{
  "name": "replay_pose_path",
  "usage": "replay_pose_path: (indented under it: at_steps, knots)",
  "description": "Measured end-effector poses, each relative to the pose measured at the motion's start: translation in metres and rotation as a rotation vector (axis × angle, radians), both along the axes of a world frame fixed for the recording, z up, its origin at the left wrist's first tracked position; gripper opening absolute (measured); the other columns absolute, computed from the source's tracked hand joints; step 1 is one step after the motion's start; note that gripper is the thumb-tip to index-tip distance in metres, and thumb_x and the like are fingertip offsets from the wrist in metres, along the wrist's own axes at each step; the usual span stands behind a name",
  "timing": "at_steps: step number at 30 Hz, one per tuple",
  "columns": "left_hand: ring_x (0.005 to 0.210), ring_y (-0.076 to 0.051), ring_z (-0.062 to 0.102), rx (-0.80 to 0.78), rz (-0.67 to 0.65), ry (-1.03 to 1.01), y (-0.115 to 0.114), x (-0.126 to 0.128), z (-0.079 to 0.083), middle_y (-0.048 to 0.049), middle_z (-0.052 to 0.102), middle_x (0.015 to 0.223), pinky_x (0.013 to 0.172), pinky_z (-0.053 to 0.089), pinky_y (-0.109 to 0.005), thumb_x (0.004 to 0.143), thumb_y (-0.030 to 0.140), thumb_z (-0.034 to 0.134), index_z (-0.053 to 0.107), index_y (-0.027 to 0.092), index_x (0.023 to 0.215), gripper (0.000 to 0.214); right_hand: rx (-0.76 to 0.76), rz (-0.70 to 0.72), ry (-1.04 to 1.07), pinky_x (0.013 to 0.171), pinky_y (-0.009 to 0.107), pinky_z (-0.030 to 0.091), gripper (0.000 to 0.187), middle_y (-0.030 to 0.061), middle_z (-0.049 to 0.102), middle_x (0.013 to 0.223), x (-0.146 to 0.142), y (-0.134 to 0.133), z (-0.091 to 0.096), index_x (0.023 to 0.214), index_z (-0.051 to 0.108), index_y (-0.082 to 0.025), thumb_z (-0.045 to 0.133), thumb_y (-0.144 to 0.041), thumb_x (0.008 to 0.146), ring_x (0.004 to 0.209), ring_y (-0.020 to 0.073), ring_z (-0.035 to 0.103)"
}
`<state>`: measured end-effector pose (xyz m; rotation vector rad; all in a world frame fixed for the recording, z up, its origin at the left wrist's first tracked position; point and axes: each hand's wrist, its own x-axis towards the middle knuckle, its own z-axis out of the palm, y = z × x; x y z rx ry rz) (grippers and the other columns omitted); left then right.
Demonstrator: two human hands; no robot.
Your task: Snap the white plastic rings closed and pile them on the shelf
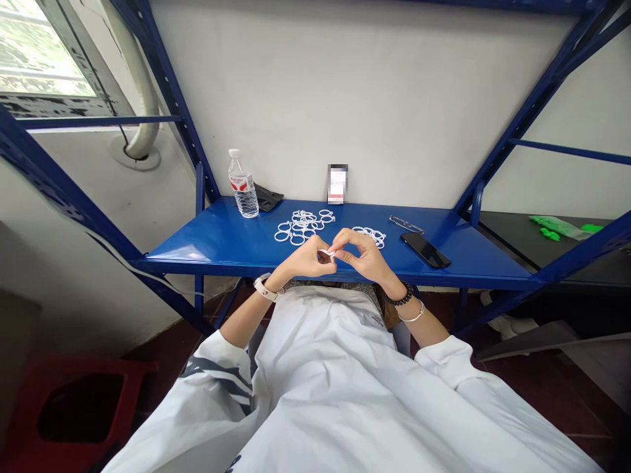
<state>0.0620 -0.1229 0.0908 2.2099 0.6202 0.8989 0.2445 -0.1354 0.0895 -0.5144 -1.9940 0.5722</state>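
While meeting fingertip to fingertip over the near edge of the blue worktop (231,244), left hand (304,259) and right hand (363,255) both pinched on one small white ring (327,252), caught between thumbs and forefingers; remaining fingers curled loosely, wrists bent inward, forearms rising from white sleeves at the lower middle. White watch (263,287) on the left wrist, dark bead bracelet (400,297) and thin silver bangle (413,315) on the right. Just beyond the hands, a loose pile of white rings (302,225) on the worktop, with a smaller cluster of rings (371,234) partly hidden behind the right hand's fingers. Right of that, a dark phone (425,249) lying flat, and a pair of glasses (406,225) near it, slightly farther back. Back left, a clear water bottle (242,184) standing upright, with a dark folded object (267,196) just beside it against the wall. Back centre, a small blurred card (338,183) propped upright. Farther right, on a separate dark shelf, green plastic pieces (557,228). Lower left on the floor, a red stool (79,407).
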Motion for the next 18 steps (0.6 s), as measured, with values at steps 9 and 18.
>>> replay_pose_path:
  at_steps: [9, 18]
  knots:
    - [0.039, -0.007, 0.044, -0.166, -0.036, 0.006, 0.002, -0.0023, 0.0003, 0.0008, 0.053, 0.041, 0.042, 0.033, -0.019, 0.064, 0.021, 0.054, 0.058, 0.013, 0.048, 0.019, -0.003, -0.039, 0.032, 0.077, 0.034, 0.05, 0.034, 0.0025, 0.063, 0.082, -0.0046, -0.0006, -0.0025, 0.083, 0.067, -0.023, 0.061, -0.055, 0.094, 0.078, 0.0179, 0.059]
    - [0.043, -0.008, 0.048, -0.159, 0.008, 0.057, 0.0081, -0.0043, -0.0023, 0.0002, 0.058, 0.048, 0.047, 0.038, -0.021, 0.071, 0.03, 0.059, 0.056, 0.014, 0.053, 0.024, 0.123, -0.048, -0.088, 0.08, 0.035, 0.05, 0.022, 0.004, 0.066, 0.089, 0.0012, 0.0005, 0.0012, 0.092, 0.065, -0.023, 0.06, -0.043, 0.098, 0.086, 0.0186, 0.06]
